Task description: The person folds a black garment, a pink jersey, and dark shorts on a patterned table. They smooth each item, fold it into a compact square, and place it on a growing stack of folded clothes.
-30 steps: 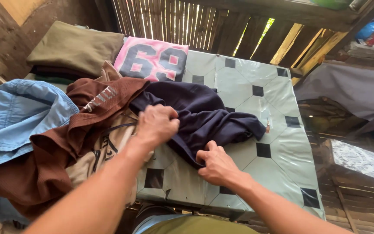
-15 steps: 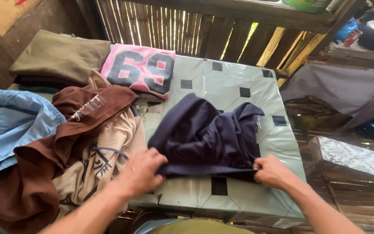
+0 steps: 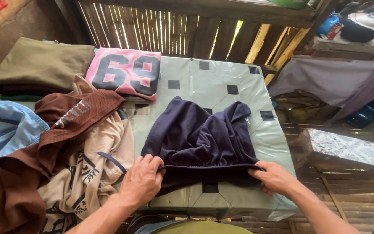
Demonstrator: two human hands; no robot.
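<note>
Navy garment (image 3: 198, 136), rumpled and bunched, spread on the tiled table (image 3: 221, 82) beyond the fingers, near hem pulled taut between them. Left hand (image 3: 141, 180) clenched on its left corner, right hand (image 3: 273, 177) pinching the right corner. Clothes pile (image 3: 66, 147) left of the left fingers.

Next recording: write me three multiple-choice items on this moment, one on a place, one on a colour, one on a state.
1. Where does the folded pink top with dark numerals lie?
A. at the table's far left, beyond the pile of clothes
B. under the table
C. on the person's lap

2. What colour is the garment held by both hands?
A. white
B. dark navy
C. bright red

3. How is that garment held?
A. hem stretched between both hands
B. rolled in one fist
C. untouched on the table

Answers: 1 A, the pink top rests on the table past the pile. 2 B, the garment is dark navy. 3 A, the left hand and right hand pinch its near edge taut.
</note>
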